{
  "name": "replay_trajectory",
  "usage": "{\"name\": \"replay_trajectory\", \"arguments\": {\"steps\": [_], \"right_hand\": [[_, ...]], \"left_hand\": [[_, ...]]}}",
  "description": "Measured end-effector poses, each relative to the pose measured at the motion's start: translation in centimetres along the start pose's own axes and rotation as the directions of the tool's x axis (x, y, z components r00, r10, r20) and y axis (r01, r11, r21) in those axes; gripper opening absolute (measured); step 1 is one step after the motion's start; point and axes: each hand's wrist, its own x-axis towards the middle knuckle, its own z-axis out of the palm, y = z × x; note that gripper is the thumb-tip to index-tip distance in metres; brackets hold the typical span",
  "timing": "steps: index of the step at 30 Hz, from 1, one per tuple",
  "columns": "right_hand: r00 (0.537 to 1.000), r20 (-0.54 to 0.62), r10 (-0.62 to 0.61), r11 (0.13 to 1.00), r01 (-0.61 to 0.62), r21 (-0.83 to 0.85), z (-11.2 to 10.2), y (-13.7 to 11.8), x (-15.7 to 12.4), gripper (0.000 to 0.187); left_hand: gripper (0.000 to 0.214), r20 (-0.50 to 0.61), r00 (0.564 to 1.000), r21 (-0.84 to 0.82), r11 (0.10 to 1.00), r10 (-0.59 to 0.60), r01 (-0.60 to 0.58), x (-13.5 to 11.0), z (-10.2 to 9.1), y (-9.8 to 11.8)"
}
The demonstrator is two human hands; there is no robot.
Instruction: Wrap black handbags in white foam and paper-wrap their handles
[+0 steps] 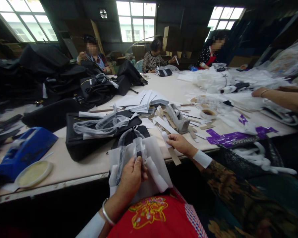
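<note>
My left hand [132,175] is closed round the plastic-wrapped handle [139,148] of a black bag that is covered in white foam sheet [155,155], held over my lap at the table's near edge. My right hand [178,142] rests at the table edge, its fingers pinched on a cardboard strip [172,152] with white wrapping at its top. Just beyond lies another black bag [94,135] with clear plastic on it.
A blue tape dispenser [24,148] and a round lid [33,173] sit at the left. White sheets [144,100], cardboard strips, a grey dispenser [178,117], a tape roll [208,114] and purple scraps [228,137] cover the table. Other people sit around it; a person's arm [280,97] reaches in from the right.
</note>
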Motion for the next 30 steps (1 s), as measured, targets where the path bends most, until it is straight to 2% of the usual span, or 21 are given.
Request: {"name": "replay_trajectory", "arguments": {"steps": [3, 7, 9, 12, 14, 16, 18, 19, 21, 23, 26, 28, 30], "right_hand": [[0.998, 0.027, 0.051, 0.996, -0.053, 0.073, 0.0, -0.9, -0.5, 0.021], [0.988, 0.135, 0.076, 0.983, -0.098, 0.158, 0.7, -3.0, -2.4, 0.025], [0.981, 0.181, 0.067, 0.989, -0.089, 0.117, 1.6, -4.1, -4.0, 0.023], [0.968, 0.246, 0.041, 0.983, 0.006, -0.186, 3.6, -5.2, -6.5, 0.018], [0.963, 0.263, 0.053, 0.886, 0.076, -0.457, 5.3, -5.4, -8.0, 0.021], [0.970, 0.228, 0.085, 0.747, 0.089, -0.658, 7.1, -5.2, -9.3, 0.028], [0.977, 0.185, 0.109, 0.660, 0.068, -0.748, 8.4, -4.7, -10.1, 0.031], [0.977, 0.173, 0.122, 0.650, 0.053, -0.758, 8.8, -4.5, -10.3, 0.030], [0.973, 0.171, 0.155, 0.688, 0.018, -0.726, 9.2, -3.9, -10.6, 0.024], [0.955, 0.193, 0.225, 0.776, -0.056, -0.628, 8.9, -3.4, -10.8, 0.020], [0.911, 0.271, 0.311, 0.923, -0.222, -0.314, 8.0, -2.5, -11.6, 0.021], [0.918, 0.295, 0.263, 0.965, -0.251, -0.080, 7.5, -2.2, -12.3, 0.022], [0.949, 0.256, 0.185, 0.979, -0.200, 0.032, 7.2, -2.2, -12.9, 0.023]], "left_hand": [[0.047, -0.004, 1.000, 0.013, 1.000, -0.006, 0.007, 0.0, 0.0, 0.1], [0.043, -0.021, 1.000, 0.022, 1.000, 0.002, -0.001, 0.1, -0.2, 0.0], [0.042, -0.020, 1.000, 0.024, 1.000, 0.007, -0.006, 0.1, -0.2, 0.0], [0.041, -0.020, 1.000, 0.031, 1.000, 0.007, -0.007, 0.0, -0.1, 0.2], [0.041, -0.020, 1.000, 0.024, 1.000, 0.000, 0.000, 0.0, 0.0, 0.4], [0.040, -0.018, 1.000, 0.010, 1.000, -0.009, 0.010, -0.1, 0.1, 0.5], [0.040, -0.014, 1.000, -0.001, 1.000, -0.013, 0.013, -0.2, 0.1, 0.5], [0.040, -0.012, 1.000, -0.006, 1.000, -0.013, 0.013, -0.3, 0.1, 0.5], [0.040, -0.009, 1.000, -0.012, 1.000, -0.012, 0.012, -0.4, 0.1, 0.4], [0.041, -0.008, 1.000, -0.015, 1.000, -0.008, 0.008, -0.5, 0.0, 0.3], [0.041, -0.013, 1.000, -0.003, 1.000, -0.005, 0.005, -0.6, 0.0, 0.0], [0.041, -0.014, 1.000, 0.039, 0.999, 0.010, -0.009, -0.7, 0.1, -0.2], [0.040, -0.009, 0.999, 0.115, 0.992, 0.044, -0.043, -0.7, 0.3, -0.4]]}}
